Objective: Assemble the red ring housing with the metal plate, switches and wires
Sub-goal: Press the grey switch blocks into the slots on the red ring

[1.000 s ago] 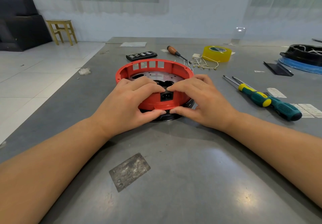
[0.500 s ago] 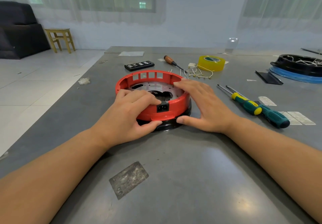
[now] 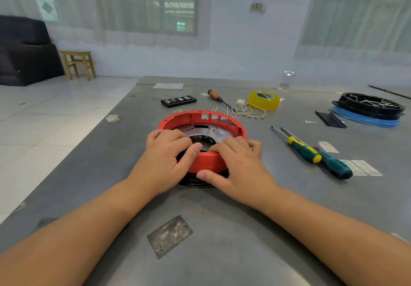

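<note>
Hands — left hand (image 3: 165,156), right hand (image 3: 236,163) — grip red ring housing (image 3: 206,162).

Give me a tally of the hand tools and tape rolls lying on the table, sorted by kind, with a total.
Wooden-handled screwdriver: 1
Yellow-and-green screwdriver: 1
Dark green screwdriver: 1
Yellow tape roll: 1
Total: 4

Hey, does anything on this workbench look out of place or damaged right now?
Nothing looks damaged. The red ring housing sits level, held at its near rim by the left hand and right hand. Loose wires lie tangled behind it by the yellow tape roll.
</note>
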Available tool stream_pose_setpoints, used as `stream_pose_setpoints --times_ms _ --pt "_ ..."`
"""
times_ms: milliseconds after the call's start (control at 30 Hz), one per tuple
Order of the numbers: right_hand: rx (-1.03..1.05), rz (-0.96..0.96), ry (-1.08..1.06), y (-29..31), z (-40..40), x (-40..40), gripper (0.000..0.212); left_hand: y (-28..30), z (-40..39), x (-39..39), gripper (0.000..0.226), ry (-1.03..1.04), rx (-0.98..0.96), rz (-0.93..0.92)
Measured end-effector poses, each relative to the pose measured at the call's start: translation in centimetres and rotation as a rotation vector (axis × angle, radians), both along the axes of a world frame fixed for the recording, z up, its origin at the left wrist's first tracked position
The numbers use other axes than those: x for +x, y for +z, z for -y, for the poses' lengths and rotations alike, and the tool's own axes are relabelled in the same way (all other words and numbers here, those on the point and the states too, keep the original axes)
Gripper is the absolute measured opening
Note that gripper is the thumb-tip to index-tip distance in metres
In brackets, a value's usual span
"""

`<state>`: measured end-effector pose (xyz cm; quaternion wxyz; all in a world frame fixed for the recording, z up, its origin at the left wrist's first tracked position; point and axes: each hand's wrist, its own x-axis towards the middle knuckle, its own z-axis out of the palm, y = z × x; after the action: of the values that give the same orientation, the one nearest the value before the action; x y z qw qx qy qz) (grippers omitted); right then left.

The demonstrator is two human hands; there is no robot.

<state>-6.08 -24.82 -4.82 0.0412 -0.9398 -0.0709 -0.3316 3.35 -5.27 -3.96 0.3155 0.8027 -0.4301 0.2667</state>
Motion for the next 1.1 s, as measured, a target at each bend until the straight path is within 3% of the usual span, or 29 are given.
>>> stream_pose_setpoints --times_ms 100,167,333,533,700,833,967,1100 --pt "-0.098 -0.012 0.158 0.6 1.7 -0.4 0.063 0.3 -0.4 1.1 0.057 -0.024 -0.064 -0.049" --pt "-0.053 -0.019 0.192 1.5 3.9 -0.4 0.071 0.7 -1.5 2.1 0.062 -0.050 -0.145 -0.147" --pt "0.040 -0.195 0.181 1.7 7.8 -0.2 0.075 1.1 -3.9 3.9 0.048 -0.193 -0.213 -0.347" --pt "0.166 -0.184 0.200 1.4 6.9 0.5 0.066 0.8 -4.4 5.0 0.051 0.022 -0.210 -0.152" --pt "0.223 -0.141 0.170 1.0 4.6 0.6 0.067 1.8 -2.5 2.4 0.050 0.177 -0.074 0.330" --pt "0.302 -0.081 0.161 0.4 1.7 0.8 0.075 1.2 0.6 -0.8 0.047 0.196 0.068 0.553" --pt "0.373 -0.071 0.164 0.2 0.2 1.2 0.083 1.4 1.2 -1.5 0.041 0.213 0.115 0.619" --pt "0.388 -0.074 0.216 0.2 0.5 1.3 0.082 1.1 1.1 -1.5 0.041 0.222 0.214 0.561"
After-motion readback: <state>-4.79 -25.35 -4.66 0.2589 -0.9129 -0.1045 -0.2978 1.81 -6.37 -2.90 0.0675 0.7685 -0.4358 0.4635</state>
